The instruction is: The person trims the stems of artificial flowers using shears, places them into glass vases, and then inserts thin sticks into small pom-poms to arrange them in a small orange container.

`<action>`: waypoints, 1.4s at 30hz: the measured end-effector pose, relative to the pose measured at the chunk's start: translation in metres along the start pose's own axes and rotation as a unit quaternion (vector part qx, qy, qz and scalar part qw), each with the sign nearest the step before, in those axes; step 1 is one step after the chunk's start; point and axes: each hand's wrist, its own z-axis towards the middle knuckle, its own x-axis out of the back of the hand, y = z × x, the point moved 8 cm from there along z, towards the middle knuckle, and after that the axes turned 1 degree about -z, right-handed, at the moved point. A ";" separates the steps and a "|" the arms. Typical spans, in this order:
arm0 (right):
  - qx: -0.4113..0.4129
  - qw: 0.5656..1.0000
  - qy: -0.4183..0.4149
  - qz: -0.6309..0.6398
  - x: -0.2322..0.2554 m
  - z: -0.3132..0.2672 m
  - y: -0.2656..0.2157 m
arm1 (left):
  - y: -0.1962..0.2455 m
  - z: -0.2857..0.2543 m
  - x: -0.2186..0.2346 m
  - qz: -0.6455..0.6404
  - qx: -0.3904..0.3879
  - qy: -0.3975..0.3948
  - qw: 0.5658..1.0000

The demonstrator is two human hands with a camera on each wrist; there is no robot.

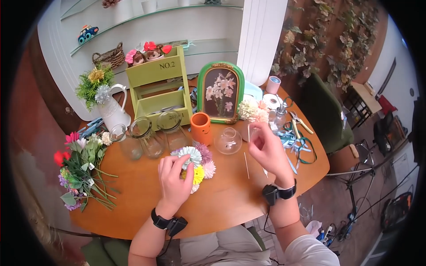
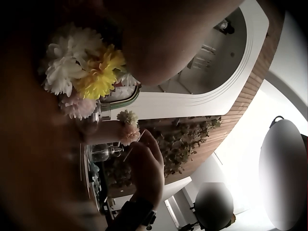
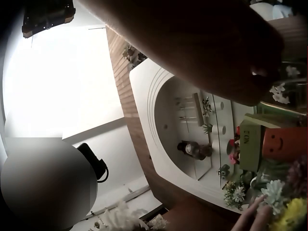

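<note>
My left hand (image 1: 174,181) hovers at the near left side of a cluster of flower heads, its fingers loosely bent and thumb apart. Pale blue (image 1: 191,155) and yellow (image 1: 193,175) blooms lie closest; whether the fingertips touch them is unclear. Over the table's right half, my right hand (image 1: 269,151) pinches a thin white stick (image 1: 249,132) between thumb and forefinger, below cream and peach flowers (image 1: 254,111). The left wrist view shows this stick (image 2: 127,154) slanting from the right hand (image 2: 147,166). Another thin white stick (image 1: 246,166) lies on the table.
Glass vases (image 1: 152,145), an orange cup (image 1: 201,128) and a round glass vase (image 1: 228,142) stand beyond the hands. Stemmed flowers (image 1: 84,173) lie left. Pliers (image 1: 301,123) and blue ribbons (image 1: 290,142) are right. A green shelf unit (image 1: 155,68) and framed picture (image 1: 220,91) stand behind.
</note>
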 end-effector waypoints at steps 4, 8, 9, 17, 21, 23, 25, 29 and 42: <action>-0.046 0.986 -0.112 -0.115 0.002 -0.001 0.024 | -0.011 -0.001 -0.005 -0.019 0.049 -0.012 0.999; -0.030 0.953 -0.148 -0.261 -0.011 -0.005 0.057 | -0.004 0.003 0.002 -0.024 0.024 0.008 0.999; -0.029 0.949 -0.138 -0.282 -0.012 -0.006 0.064 | -0.001 0.003 0.004 -0.024 0.010 0.017 1.000; -0.003 0.975 0.151 -0.162 0.025 0.008 0.018 | 0.005 0.000 0.006 -0.037 -0.017 0.020 0.999; 0.018 0.961 0.252 -0.114 0.031 0.007 0.010 | 0.006 -0.002 0.007 -0.032 -0.022 0.022 0.999; 0.018 0.966 0.205 -0.155 0.019 0.012 0.024 | 0.007 -0.002 0.006 -0.035 -0.022 0.021 0.999; 0.035 0.960 0.203 -0.190 0.011 0.014 0.037 | 0.008 -0.002 0.007 -0.038 -0.024 0.020 0.999; 0.058 0.952 0.261 -0.150 0.020 0.012 0.034 | 0.009 -0.003 0.006 -0.048 -0.027 0.024 0.998; 0.147 0.884 0.405 0.181 0.055 -0.021 0.029 | 0.007 -0.007 0.005 -0.052 -0.026 0.020 0.998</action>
